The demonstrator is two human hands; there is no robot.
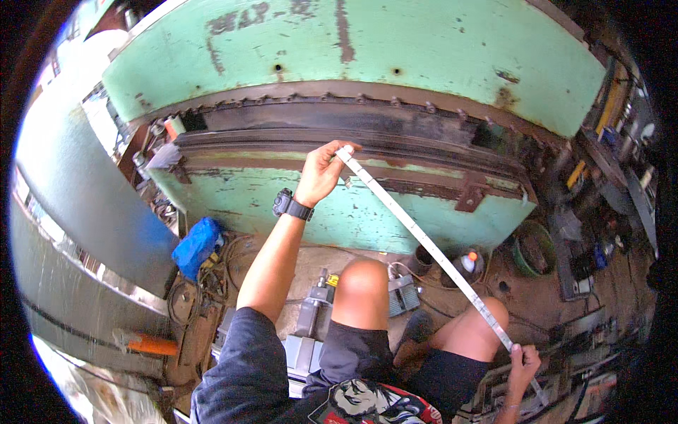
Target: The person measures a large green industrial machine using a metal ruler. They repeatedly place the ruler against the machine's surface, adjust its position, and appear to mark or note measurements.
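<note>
A long white tape measure (424, 240) with dark marks along it stretches diagonally from the middle of the view to the lower right. Its upper end is pinched in my left hand (323, 169), which is raised before the dark horizontal bed of a worn green press machine (296, 198). A black watch is on that wrist. Down by my right knee, my right hand (524, 362) is closed around the tape with the thumb on top, and a short length runs on below it. Between the hands the tape looks taut and passes over my right knee.
At left stand large grey metal sheets (92, 191), with a blue bag (198, 247) beside them. Cables, a foot pedal (402, 293), a bottle with an orange cap (469, 261) and a green bucket (533, 249) are on the floor. Metal bars (593, 346) lie at lower right.
</note>
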